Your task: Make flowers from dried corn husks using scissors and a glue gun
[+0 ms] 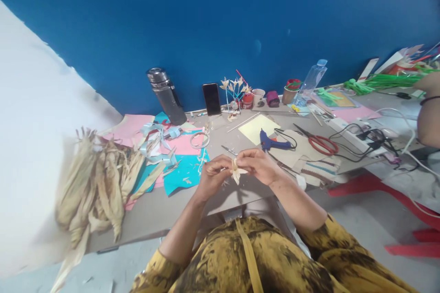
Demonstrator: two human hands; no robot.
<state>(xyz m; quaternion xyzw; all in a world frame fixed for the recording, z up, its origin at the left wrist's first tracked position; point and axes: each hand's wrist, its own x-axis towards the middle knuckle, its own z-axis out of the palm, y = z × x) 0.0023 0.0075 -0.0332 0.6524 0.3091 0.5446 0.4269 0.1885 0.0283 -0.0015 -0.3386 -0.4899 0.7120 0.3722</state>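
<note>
A small pale flower of corn husk (237, 175) is pinched between both hands above the table's front edge. My left hand (215, 174) grips it from the left, thumb and fingers closed. From the right, my right hand (258, 165) closes its fingertips on the same flower, whose petals point down and outward. Just beyond the fingers lies a small pointed metal tool (228, 150), partly hidden. Further back, similar husk flowers (235, 86) stand on thin stems beside a red jar (247, 100).
Dried corn husks (99, 183) hang over the table's left front edge. Coloured paper (182, 174), a tape roll (200, 140), a blue glue gun (275, 141) and red-handled scissors (323, 144) surround the hands. A flask (168, 98), phone (211, 99) and bottle (312, 83) stand behind; another person's arm (428, 114) shows right.
</note>
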